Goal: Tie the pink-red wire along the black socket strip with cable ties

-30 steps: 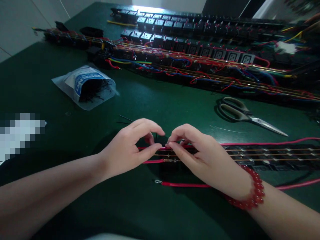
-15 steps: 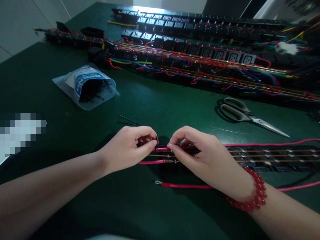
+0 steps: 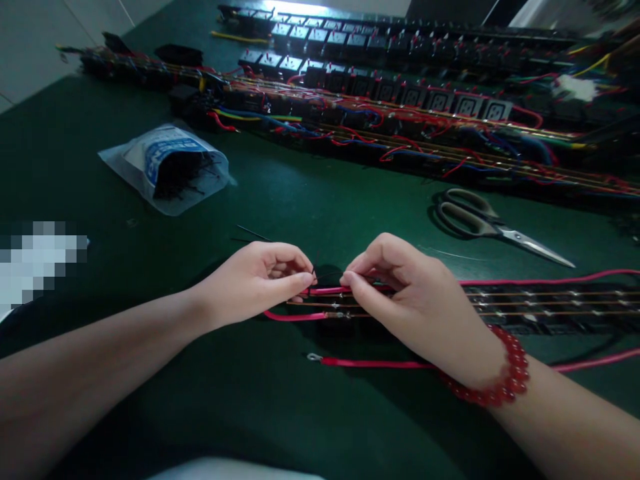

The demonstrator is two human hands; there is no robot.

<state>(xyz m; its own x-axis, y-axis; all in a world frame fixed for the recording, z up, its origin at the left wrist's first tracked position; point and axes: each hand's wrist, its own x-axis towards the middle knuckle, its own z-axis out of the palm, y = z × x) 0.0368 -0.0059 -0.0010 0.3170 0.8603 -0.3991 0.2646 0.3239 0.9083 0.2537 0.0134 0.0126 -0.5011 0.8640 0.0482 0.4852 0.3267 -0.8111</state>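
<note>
Up and to the right goes the right hand [image 3: 415, 300], so it is now a bit farther from the left hand [image 3: 260, 277] than half a second ago. The left hand has its thumb and finger pinched together on a thin black cable tie [image 3: 313, 273]. The right fingers are pinched too, and they hold the thin tail of the same tie, which runs across the small gap between the hands.

The tie sits right at a red wire [image 3: 330, 291] under the fingers. It is too small to tell if it goes all the way round. This wire lies along the far side of a long black socket strip [image 3: 535, 327] with thin copper rods on top. A short red wire [image 3: 295, 317] bends toward the lowest rod. Nearer the person, another red wire [image 3: 375, 364] ends in a metal ring [image 3: 314, 357].

Red beads [image 3: 517, 363] go round the right wrist. Past the hands, scissors [image 3: 493, 223] lie on the green worktop [image 3: 200, 400], and an open plastic bag [image 3: 137, 157] of black ties lies on the left. More socket strips [image 3: 425, 100] with many wires are at the back.
</note>
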